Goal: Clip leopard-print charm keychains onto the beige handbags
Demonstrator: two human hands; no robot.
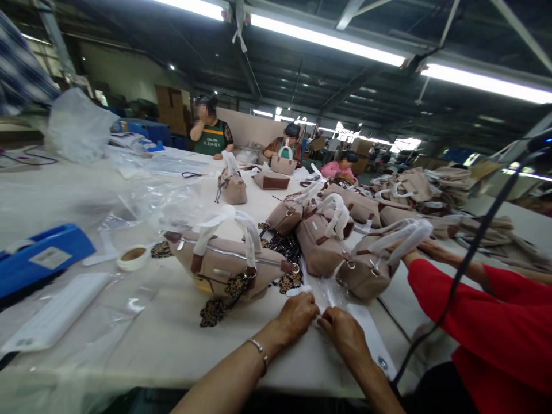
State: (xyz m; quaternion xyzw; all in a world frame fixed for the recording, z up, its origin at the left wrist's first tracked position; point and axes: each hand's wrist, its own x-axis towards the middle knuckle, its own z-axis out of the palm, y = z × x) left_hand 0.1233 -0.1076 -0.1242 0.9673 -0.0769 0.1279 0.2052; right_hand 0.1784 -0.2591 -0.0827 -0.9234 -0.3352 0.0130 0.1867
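Just in front of the bags, my left hand [299,316] and my right hand [345,332] nearly meet over the table, fingers pinched together. Something small and pale shows between the fingertips, too little to name. A white strip [299,291] sticks out beyond my left knuckles. Left of my hands stands a beige handbag [233,265] with wrapped handles and a silver zip. A leopard-print flower charm [213,312] hangs off it onto the table. Clear plastic film [331,292] lies beyond my right hand, by another beige handbag [368,270].
A blue tape dispenser [52,253], a tape roll [133,257] and a white card [58,310] lie left. A co-worker's red sleeve [470,310] reaches in from the right, near a dark cable [463,267]. Several people sit across the table; more bags [414,184] are piled right.
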